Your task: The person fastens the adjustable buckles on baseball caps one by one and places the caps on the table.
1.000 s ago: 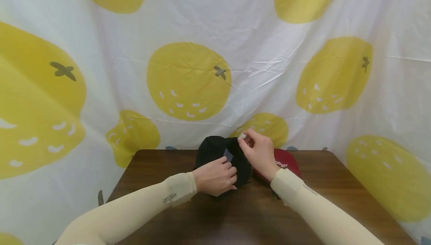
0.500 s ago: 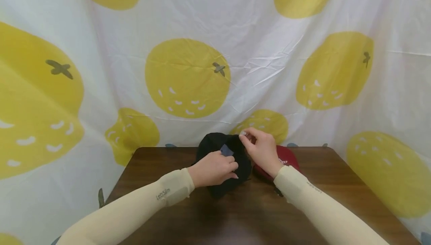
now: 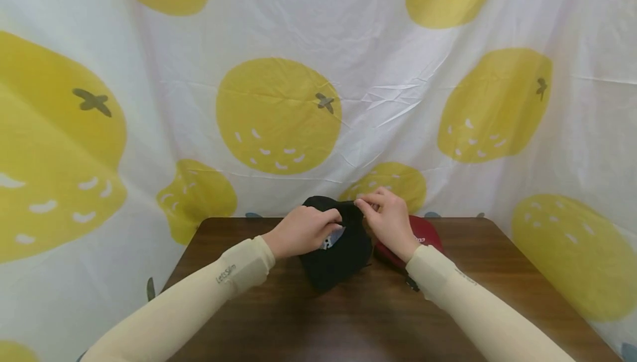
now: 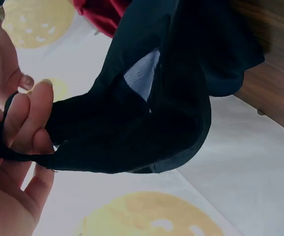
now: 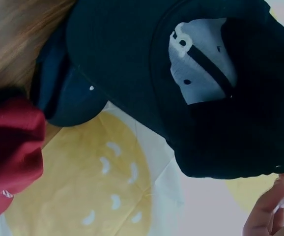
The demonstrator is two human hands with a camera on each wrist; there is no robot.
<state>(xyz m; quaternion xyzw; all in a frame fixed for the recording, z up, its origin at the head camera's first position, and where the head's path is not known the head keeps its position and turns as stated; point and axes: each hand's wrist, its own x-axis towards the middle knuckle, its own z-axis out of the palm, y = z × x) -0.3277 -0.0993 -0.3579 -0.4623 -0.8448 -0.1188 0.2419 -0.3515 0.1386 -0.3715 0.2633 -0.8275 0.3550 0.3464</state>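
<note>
A black cap (image 3: 338, 260) with a grey-blue patch bearing a black and white design is held up above the table. My left hand (image 3: 303, 232) reaches over its upper left side, fingers bent at the edge. In the left wrist view, fingers (image 4: 20, 123) pass through a loop at the cap's rim, with the left hand (image 4: 7, 201) below. Thumb and fingertips of my right hand (image 3: 388, 218) pinch the top edge; the right wrist view shows those fingers (image 5: 274, 201) at the cap's corner. The cap's far side is hidden.
A red cap (image 3: 425, 236) with white lettering lies on the brown table (image 3: 478, 273), partly behind my right hand. A dark navy cap-like piece (image 5: 71, 81) sits beside the red cap in the right wrist view. A lemon-print curtain (image 3: 278, 113) hangs behind the table.
My left hand has moved from the front of the black cap up and left to its upper edge, so more of the patch shows. My right hand stays pinching the top edge.
</note>
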